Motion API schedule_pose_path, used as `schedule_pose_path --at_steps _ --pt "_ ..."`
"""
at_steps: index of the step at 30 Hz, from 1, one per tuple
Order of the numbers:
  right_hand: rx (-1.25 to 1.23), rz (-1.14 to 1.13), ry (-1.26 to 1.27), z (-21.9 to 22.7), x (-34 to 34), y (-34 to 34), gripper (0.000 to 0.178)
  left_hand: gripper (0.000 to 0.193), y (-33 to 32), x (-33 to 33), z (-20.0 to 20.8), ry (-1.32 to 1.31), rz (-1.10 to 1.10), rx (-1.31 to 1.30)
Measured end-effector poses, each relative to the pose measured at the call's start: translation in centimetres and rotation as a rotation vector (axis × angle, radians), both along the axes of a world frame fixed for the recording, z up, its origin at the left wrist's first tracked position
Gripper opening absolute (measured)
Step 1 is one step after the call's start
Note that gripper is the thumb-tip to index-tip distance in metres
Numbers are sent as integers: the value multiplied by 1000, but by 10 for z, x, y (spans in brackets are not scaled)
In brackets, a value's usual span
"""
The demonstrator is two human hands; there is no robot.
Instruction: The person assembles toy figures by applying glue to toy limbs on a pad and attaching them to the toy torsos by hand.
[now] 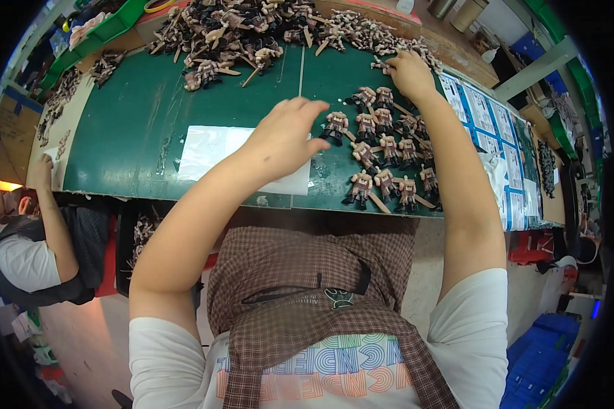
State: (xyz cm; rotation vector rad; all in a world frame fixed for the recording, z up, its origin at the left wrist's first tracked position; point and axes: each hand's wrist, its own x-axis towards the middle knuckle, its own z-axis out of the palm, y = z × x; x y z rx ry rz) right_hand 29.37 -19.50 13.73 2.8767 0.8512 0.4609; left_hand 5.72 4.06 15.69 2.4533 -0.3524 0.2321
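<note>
My left hand [288,136] hovers over the green work table, thumb and index finger spread apart. Just past its fingertips lies a small headless toy figure [335,125] with a brown body and dark legs. Several similar toy figures [387,146] lie in rows to the right, some with flat tan sticks beside them. My right hand [412,76] reaches to the far edge of a pile of small pale figure parts [368,35]. Its fingers are drawn together there; what lies between them is too small to make out. A white sheet [215,151] lies partly under my left forearm.
A large heap of figures [218,31] covers the table's far side. Blue-and-white printed sheets [488,129] lie at the right. A green bin [109,31] stands at the far left. Another person's hand [44,170] works at the left end near small parts.
</note>
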Motion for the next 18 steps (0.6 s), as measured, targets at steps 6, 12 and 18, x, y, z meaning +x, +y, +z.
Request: schedule_pose_path --at_steps 6,12,18 --pt "259 -61 122 14 -17 9 23 59 -13 40 -16 69 -166 145" --pt "652 0 435 19 -37 26 32 52 6 42 -15 -22 -78 -36" --pt "831 239 711 35 -102 71 21 55 20 -22 0 169 9 -700"
